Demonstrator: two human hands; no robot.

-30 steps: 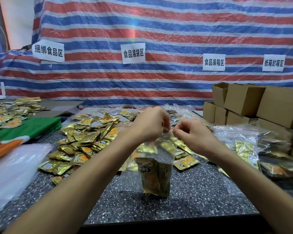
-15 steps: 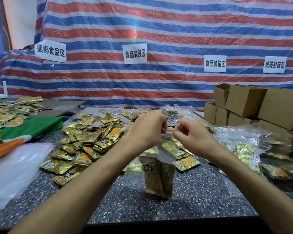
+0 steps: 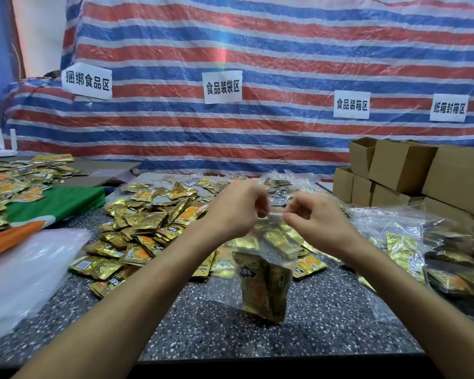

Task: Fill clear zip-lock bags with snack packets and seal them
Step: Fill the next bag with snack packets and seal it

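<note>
The left grip [image 3: 238,212] and right grip [image 3: 318,222] each pinched the red-lined top edge of the clear bag [image 3: 274,243], close together. The bag hung down over the middle of the bench [image 3: 203,326], near its front edge. It was see-through and crinkly, with shiny gold snack packets [image 3: 263,292] standing at its bottom.

The left hand [image 3: 236,212] and right hand [image 3: 319,218] hide the zip-lock bag's [image 3: 268,242] top corners

Two hands [image 3: 237,212], one held zip-lock bag [image 3: 260,250], four paper signs [image 3: 222,87], many loose packets [image 3: 148,222].
</note>
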